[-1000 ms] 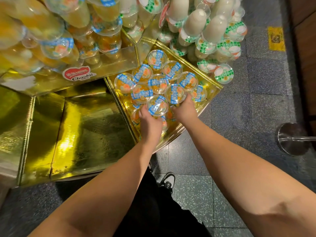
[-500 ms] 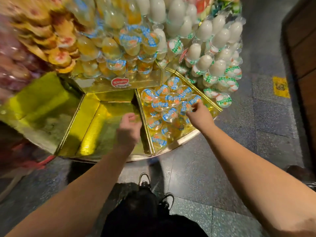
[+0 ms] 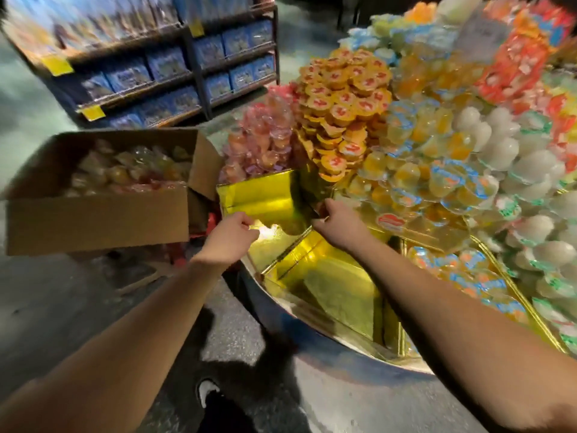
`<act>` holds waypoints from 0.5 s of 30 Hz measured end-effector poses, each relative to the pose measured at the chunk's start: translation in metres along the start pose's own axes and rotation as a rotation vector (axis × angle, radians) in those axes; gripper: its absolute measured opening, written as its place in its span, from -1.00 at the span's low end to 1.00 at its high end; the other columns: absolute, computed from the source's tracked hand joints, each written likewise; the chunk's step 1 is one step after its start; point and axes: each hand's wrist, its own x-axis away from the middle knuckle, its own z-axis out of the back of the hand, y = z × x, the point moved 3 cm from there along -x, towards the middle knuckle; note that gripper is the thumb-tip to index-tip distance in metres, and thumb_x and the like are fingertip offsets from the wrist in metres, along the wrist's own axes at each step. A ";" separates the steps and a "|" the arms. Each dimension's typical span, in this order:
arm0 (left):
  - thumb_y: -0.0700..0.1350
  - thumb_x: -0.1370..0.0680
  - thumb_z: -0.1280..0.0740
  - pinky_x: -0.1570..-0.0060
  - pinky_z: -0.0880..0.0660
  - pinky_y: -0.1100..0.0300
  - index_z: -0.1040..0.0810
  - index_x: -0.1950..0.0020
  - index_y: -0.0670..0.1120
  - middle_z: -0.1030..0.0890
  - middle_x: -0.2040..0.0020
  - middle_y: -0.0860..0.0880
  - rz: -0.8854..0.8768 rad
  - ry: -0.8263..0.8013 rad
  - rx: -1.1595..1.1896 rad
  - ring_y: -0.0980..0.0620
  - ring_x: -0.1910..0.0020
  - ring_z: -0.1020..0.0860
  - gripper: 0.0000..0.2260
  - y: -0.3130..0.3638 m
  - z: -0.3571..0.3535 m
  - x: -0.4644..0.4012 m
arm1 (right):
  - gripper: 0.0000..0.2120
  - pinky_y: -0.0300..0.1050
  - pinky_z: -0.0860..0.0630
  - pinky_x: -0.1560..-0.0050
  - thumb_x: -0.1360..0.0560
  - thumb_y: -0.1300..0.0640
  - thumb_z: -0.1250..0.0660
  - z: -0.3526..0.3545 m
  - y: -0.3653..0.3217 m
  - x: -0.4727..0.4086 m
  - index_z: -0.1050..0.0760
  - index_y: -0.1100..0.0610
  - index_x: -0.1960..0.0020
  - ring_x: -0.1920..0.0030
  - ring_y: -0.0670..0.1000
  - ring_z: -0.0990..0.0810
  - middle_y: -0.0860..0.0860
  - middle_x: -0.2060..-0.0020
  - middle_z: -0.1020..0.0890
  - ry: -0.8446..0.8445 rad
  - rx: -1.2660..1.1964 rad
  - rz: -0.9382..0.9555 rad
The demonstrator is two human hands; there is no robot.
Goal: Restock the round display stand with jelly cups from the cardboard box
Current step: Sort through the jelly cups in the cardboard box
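Nearest, both forearms reach out over the round display stand (image 3: 327,345), whose metal rim curves along the floor by the person's shoe (image 3: 207,392). Just inside that rim a gold-lined compartment (image 3: 331,285) holds no cups, while the compartment to its right carries a partial layer of blue-lidded jelly cups (image 3: 468,270). The left hand (image 3: 229,237) hangs at the stand's left edge with fingers loosely curled and nothing in it. The right hand (image 3: 338,223) seems to pinch the edge of a gold divider panel (image 3: 265,198), though blur makes the grip uncertain. Beyond the hands, piled tiers of orange, yellow and white cups rise toward the stand's centre. Farther left, off the stand, the open cardboard box (image 3: 96,195) is well filled with cups. Shelving (image 3: 175,67) stands behind. Judging by this, restocking is partway: one section begun, another unfilled, plenty left in the box.
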 end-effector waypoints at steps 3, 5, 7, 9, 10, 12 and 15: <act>-0.08 -0.58 -0.34 0.20 -0.38 0.17 -0.54 -0.12 -0.10 -0.56 0.11 -0.02 0.070 0.087 0.021 0.01 0.17 -0.54 -0.84 -0.065 0.062 -0.020 | -0.64 -0.10 -0.42 -0.05 -0.52 0.06 -0.34 -0.055 -0.076 -0.030 -0.48 0.18 -0.27 -0.17 0.15 -0.55 0.12 -0.15 -0.58 -0.110 0.066 0.124; -0.17 -0.59 -0.33 0.29 -0.37 0.25 -0.54 -0.11 -0.18 -0.53 0.21 0.00 0.104 0.110 0.050 0.06 0.27 -0.47 -0.87 -0.107 0.100 -0.036 | -0.62 -0.07 -0.45 -0.10 -0.52 0.04 -0.34 -0.092 -0.121 -0.051 -0.48 0.17 -0.29 -0.18 0.14 -0.56 0.11 -0.16 -0.59 -0.178 0.092 0.158; -0.23 -0.60 -0.31 0.25 -0.35 0.39 -0.53 -0.19 -0.20 -0.57 0.04 -0.06 0.153 0.107 0.015 0.03 0.11 -0.50 -0.82 -0.148 0.137 -0.053 | -0.64 -0.06 -0.48 -0.08 -0.53 0.02 -0.33 -0.125 -0.162 -0.071 -0.49 0.16 -0.27 -0.17 0.14 -0.57 0.10 -0.15 -0.59 -0.226 0.115 0.164; -0.21 -0.59 -0.33 0.05 -0.35 0.33 -0.52 -0.26 -0.19 -0.56 -0.16 -0.12 0.204 0.122 0.002 -0.04 -0.09 -0.52 -0.76 -0.188 0.169 -0.071 | -0.69 -0.11 -0.44 0.02 -0.56 0.05 -0.32 -0.154 -0.202 -0.088 -0.50 0.18 -0.23 -0.13 0.14 -0.58 0.11 -0.12 -0.61 -0.268 0.114 0.185; -0.18 -0.59 -0.34 -0.05 -0.37 0.27 -0.52 -0.25 -0.17 -0.55 -0.19 -0.12 0.229 0.129 0.001 -0.07 -0.14 -0.52 -0.76 -0.205 0.184 -0.077 | -0.71 -0.15 -0.39 0.08 -0.57 0.08 -0.32 -0.167 -0.219 -0.095 -0.50 0.19 -0.24 -0.12 0.14 -0.58 0.11 -0.11 -0.62 -0.288 0.111 0.191; -0.15 -0.59 -0.34 -0.15 -0.43 0.16 -0.51 -0.22 -0.14 -0.55 -0.19 -0.12 0.276 0.131 0.016 -0.06 -0.11 -0.51 -0.78 -0.235 0.210 -0.089 | -0.70 -0.23 -0.30 0.14 -0.56 0.14 -0.34 -0.189 -0.247 -0.110 -0.49 0.18 -0.27 -0.13 0.12 -0.58 0.11 -0.13 -0.62 -0.312 0.112 0.197; -0.11 -0.62 -0.30 -0.01 -0.41 0.21 -0.50 -0.17 -0.08 -0.54 -0.11 -0.04 0.296 0.100 0.004 0.02 -0.03 -0.49 -0.86 -0.266 0.234 -0.105 | -0.76 -0.18 -0.41 0.06 -0.53 0.11 -0.35 -0.220 -0.271 -0.137 -0.51 0.13 -0.18 -0.12 0.14 -0.61 0.12 -0.12 -0.64 -0.351 0.139 0.155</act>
